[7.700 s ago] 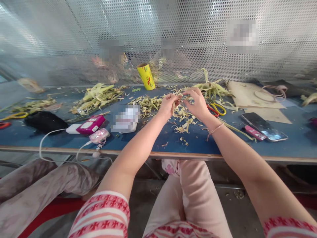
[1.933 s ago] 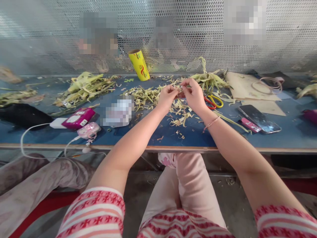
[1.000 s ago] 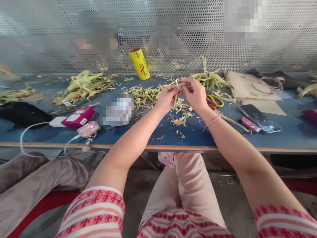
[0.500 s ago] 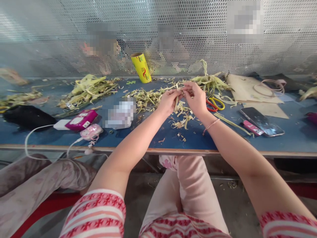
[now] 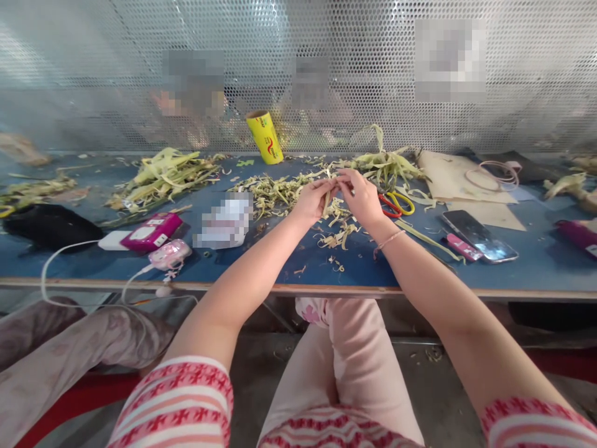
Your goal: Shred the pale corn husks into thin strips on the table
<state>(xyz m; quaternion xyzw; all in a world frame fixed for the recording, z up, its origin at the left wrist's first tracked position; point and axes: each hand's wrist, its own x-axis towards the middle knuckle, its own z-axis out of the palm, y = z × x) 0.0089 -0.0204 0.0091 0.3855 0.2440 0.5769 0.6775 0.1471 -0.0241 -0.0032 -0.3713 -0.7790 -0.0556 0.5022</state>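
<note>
Across the middle of the frame spreads a blue table (image 5: 368, 267), with scraps (image 5: 275, 193) at centre and husks (image 5: 163, 177) to their left. At centre, the right hand (image 5: 364, 202) has its fingers bunched, its grip unclear; the left hand (image 5: 308, 202) pinches the strip (image 5: 327, 199) above the scraps. Right of them lie scissors (image 5: 396, 204)

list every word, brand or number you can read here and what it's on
Yellow tube: possibly "WRAP", too blurred to be sure; its other print is unreadable.
Magenta box: pale labels, too small to read.
Pink stick: markings too small.
</note>
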